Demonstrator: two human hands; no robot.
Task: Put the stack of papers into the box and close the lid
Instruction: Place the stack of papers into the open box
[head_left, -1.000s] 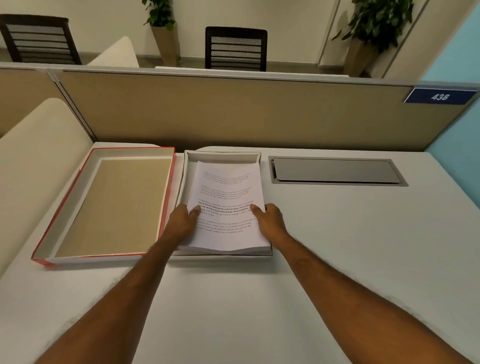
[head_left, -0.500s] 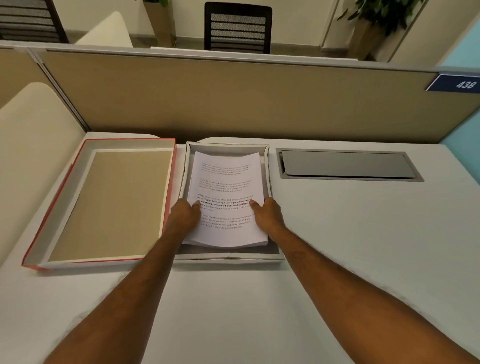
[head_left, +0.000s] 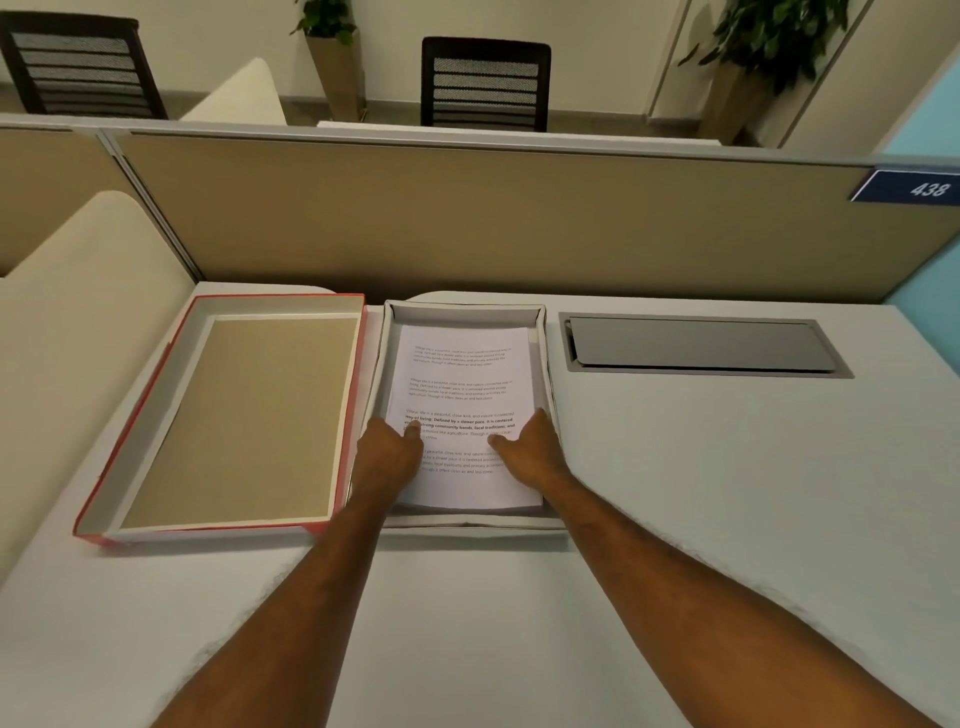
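The stack of papers now lies down inside the white box, its near edge lower than a moment ago, when it still rode above the front wall. The left hand and right hand hold the stack's two side edges, thumbs on the top sheet and fingers tucked at the sides, not yet let go. The red-edged lid lies open side up just left of the box on the desk. Placing looks nearly done; freeing the fingers and fetching the lid likely follow.
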